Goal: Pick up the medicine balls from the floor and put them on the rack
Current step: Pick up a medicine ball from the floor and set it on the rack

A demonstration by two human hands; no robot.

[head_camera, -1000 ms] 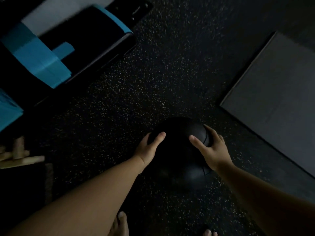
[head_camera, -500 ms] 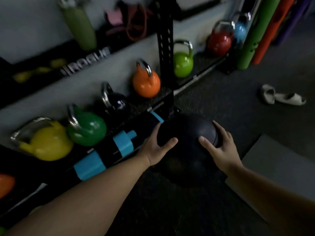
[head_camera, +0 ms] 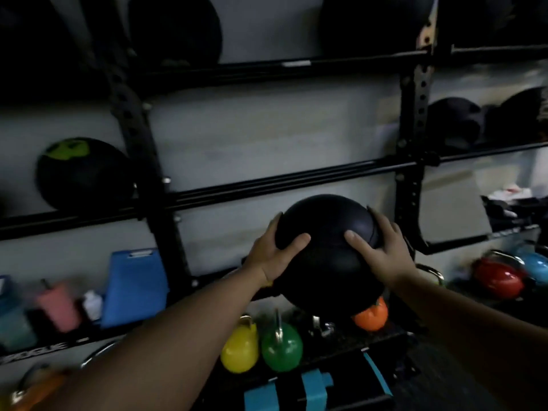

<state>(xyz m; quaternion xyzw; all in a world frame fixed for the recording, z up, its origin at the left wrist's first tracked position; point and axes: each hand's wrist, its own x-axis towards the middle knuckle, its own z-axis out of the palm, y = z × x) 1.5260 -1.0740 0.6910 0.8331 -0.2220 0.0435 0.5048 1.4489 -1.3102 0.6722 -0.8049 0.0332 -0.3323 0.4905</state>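
Note:
A black medicine ball [head_camera: 326, 241] is held up in the air in front of a black steel rack [head_camera: 281, 188]. My left hand [head_camera: 271, 256] grips its left side and my right hand [head_camera: 382, 250] grips its right side. The ball sits just below the rack's middle rail. Another black ball with a green patch [head_camera: 80, 173] rests on that rail at the left. Two more dark balls [head_camera: 456, 123] sit on the rail at the right, and dark balls show on the top shelf [head_camera: 178, 28].
Below the ball stand kettlebells: yellow [head_camera: 240, 348], green [head_camera: 281, 348], orange [head_camera: 370, 315], red [head_camera: 498, 277] and blue [head_camera: 533, 262]. A blue pad [head_camera: 133, 286] and a pink cup [head_camera: 57, 307] sit on the lower shelf at left. A black upright [head_camera: 139, 137] divides the bays.
Both hands have lifted the ball from the floor up to the rack's middle rail. My view has swung from the floor up to the shelves.

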